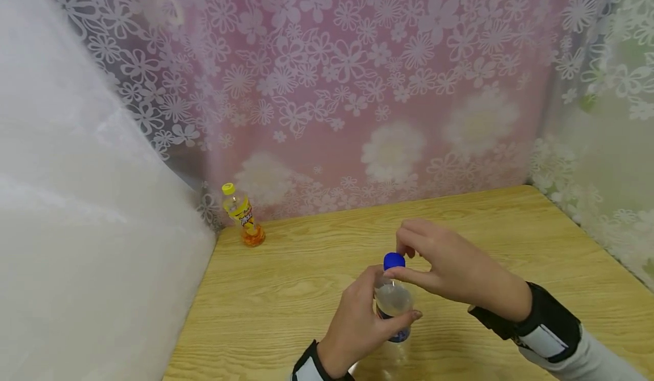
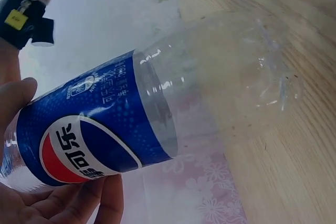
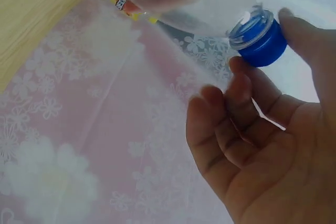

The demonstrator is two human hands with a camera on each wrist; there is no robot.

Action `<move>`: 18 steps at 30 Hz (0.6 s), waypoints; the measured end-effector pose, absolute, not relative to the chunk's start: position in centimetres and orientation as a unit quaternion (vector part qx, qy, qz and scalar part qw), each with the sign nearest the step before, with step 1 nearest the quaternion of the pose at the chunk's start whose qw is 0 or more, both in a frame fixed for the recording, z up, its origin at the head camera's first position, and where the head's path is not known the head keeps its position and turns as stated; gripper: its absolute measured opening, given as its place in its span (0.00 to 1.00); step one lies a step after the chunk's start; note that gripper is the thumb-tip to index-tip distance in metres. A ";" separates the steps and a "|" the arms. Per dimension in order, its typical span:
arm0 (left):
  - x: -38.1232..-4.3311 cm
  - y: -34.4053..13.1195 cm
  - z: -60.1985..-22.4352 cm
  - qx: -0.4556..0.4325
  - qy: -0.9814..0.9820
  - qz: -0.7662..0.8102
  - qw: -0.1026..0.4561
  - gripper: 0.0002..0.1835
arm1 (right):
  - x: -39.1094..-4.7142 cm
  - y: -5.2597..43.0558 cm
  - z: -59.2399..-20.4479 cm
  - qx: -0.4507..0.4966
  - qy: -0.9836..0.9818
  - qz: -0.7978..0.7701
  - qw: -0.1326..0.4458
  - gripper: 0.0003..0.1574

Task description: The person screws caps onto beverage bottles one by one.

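Note:
A clear plastic cola bottle point(image 1: 394, 300) with a blue label point(image 2: 97, 124) is held roughly upright over the table, its lower part see-through in the left wrist view. My left hand point(image 1: 357, 314) grips it around the body, thumb on one side and fingers on the other. The blue screw cap point(image 1: 394, 260) sits on the bottle's neck. With thumb and index finger, my right hand point(image 1: 452, 263) pinches the cap from either side. In the right wrist view, its other fingers point(image 3: 207, 135) curl loosely below the cap point(image 3: 265, 44).
A drink bottle point(image 1: 244, 216) with a yellow cap and some orange liquid stands at the table's back left corner. The wood-grain table point(image 1: 291, 290) borders a pink flowered curtain point(image 1: 327, 97) behind and a white sheet point(image 1: 97, 210) on the left.

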State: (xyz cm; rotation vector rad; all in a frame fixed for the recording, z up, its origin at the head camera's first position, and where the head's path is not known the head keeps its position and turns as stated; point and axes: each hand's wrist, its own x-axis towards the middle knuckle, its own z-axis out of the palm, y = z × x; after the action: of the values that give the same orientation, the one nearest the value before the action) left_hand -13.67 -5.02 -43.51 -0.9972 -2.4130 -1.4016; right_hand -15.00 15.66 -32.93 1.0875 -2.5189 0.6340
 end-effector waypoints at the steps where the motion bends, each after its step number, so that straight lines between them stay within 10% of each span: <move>1: -13.7 -5.1 -43.5 -0.333 -0.811 -0.473 0.086 0.34 | -15.0 15.7 -32.9 0.385 -0.881 0.226 0.157 0.17; 8: -14.1 -5.3 -43.4 -0.354 -0.802 -0.476 0.074 0.35 | -15.0 16.9 -32.3 0.455 -0.842 0.275 0.093 0.33; 18: -14.3 -5.3 -43.7 -0.359 -0.796 -0.482 0.076 0.36 | -15.6 16.2 -33.1 0.487 -0.813 0.284 0.149 0.20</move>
State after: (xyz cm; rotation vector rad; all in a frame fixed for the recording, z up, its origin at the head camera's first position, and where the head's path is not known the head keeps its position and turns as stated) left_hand -14.34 -5.26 -43.66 -1.0781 -2.3861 -1.4444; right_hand -15.59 16.22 -33.15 1.3988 -2.3356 0.8174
